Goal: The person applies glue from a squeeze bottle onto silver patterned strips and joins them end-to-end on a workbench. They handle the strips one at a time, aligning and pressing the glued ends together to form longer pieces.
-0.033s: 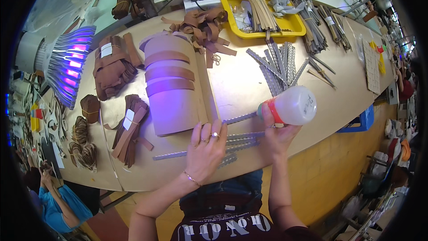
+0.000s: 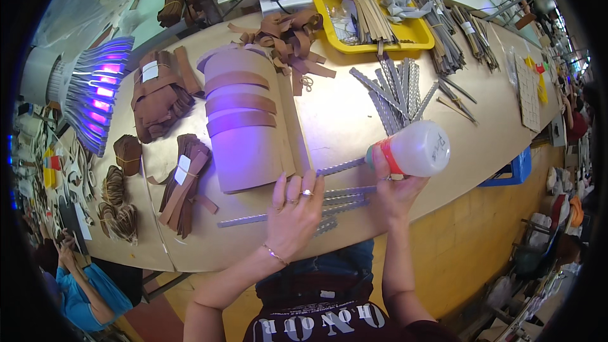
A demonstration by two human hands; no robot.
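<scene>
In my right hand (image 2: 400, 193) is a white squeeze bottle (image 2: 425, 149) with a red and green band. It lies tipped over, its base up to the right and its narrow end toward a grey patterned strip (image 2: 342, 167). My left hand (image 2: 292, 209), palm down with rings on its fingers, pinches the left end of that strip at its fingertips. The bottle's tip is hidden behind my right fingers. More grey strips (image 2: 345, 195) lie on the table between and under my hands, and a single strip (image 2: 244, 220) pokes out left of my left hand.
Ahead stands a tan cylinder (image 2: 244, 145) with brown bands round it. Bundled brown strips (image 2: 183, 177) lie left, loose brown strips (image 2: 285, 35) behind. A yellow tray (image 2: 326, 22) and a fan of grey strips (image 2: 399, 92) sit farther back. A purple-lit lamp (image 2: 95, 95) hangs at left.
</scene>
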